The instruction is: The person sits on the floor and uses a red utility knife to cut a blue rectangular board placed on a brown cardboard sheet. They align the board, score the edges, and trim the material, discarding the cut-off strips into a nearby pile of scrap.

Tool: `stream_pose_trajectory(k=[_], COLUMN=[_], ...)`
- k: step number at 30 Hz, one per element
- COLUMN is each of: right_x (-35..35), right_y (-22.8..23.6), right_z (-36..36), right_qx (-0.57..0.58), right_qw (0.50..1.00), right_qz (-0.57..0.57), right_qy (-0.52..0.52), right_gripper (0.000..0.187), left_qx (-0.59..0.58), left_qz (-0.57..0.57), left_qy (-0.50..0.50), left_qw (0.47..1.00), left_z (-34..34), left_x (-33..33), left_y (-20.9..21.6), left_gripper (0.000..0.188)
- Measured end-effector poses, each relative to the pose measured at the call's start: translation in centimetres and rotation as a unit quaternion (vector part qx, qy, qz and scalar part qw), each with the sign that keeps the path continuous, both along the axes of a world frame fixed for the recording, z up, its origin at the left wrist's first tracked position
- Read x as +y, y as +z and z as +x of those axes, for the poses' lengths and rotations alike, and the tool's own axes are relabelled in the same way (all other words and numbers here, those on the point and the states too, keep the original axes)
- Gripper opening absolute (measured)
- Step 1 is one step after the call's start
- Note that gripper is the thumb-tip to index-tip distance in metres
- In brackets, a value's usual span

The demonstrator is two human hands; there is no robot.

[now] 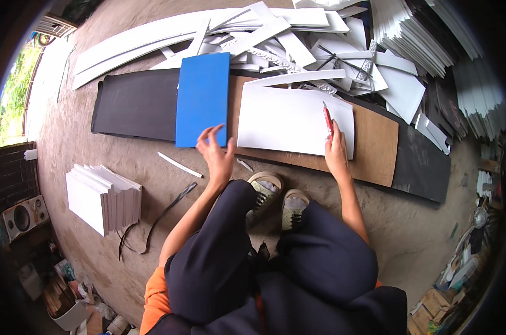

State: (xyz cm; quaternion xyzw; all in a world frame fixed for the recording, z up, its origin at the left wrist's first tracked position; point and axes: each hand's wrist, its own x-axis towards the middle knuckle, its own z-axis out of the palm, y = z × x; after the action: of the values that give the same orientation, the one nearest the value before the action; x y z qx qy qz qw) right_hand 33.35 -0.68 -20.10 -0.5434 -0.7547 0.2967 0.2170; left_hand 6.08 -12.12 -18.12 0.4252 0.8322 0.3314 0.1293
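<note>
My right hand point(336, 152) is closed around a red utility knife point(328, 121) whose tip points away from me. Under it lies a white foam sheet point(286, 120) on a brown board point(378, 139). Fingers apart, my left hand point(214, 153) hovers at the near edge of a blue rectangular panel point(203, 97); whether the fingertips touch it I cannot tell. That panel rests partly on a long black board point(135, 106) and sits to the left of the white sheet.
A heap of white offcuts point(297, 47) covers the far side. At left stands a stack of white panels point(102, 198), with a black strap point(158, 223) beside it and a thin white strip point(180, 165) nearby. A speaker point(23, 218) is at far left; white sheets point(412, 39) are stacked far right.
</note>
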Motion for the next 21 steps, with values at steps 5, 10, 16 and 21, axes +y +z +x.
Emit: stream_pose_trajectory(k=[5,10,16,21], right_x=[-0.1,-0.6,-1.0,0.0], right_y=[-0.8,-1.2,-0.8,-1.3], right_z=[-3.0,-4.6,-5.2,-2.0], right_qx=[-0.104,-0.190,-0.205,-0.212], right_qw=[0.990,0.967,0.958,0.947], right_qz=[0.081,0.168,0.198,0.215], right_qy=[-0.041,-0.031,-0.034,-0.106], right_gripper=[0.058,0.059,0.056,0.054], left_qx=[-0.091,-0.160,-0.279,-0.373], left_qz=[0.003,-0.008,0.130,0.365], left_qy=[0.319,0.382,0.437,0.371], left_qw=[0.943,0.910,0.845,0.767], left_z=[-4.1,-6.4,-8.2,-7.6], left_x=[-1.6,-1.0,-1.1,-1.1], left_y=[-3.5,-4.8,-6.5,-5.1], left_gripper=[0.068,0.084,0.061,0.027])
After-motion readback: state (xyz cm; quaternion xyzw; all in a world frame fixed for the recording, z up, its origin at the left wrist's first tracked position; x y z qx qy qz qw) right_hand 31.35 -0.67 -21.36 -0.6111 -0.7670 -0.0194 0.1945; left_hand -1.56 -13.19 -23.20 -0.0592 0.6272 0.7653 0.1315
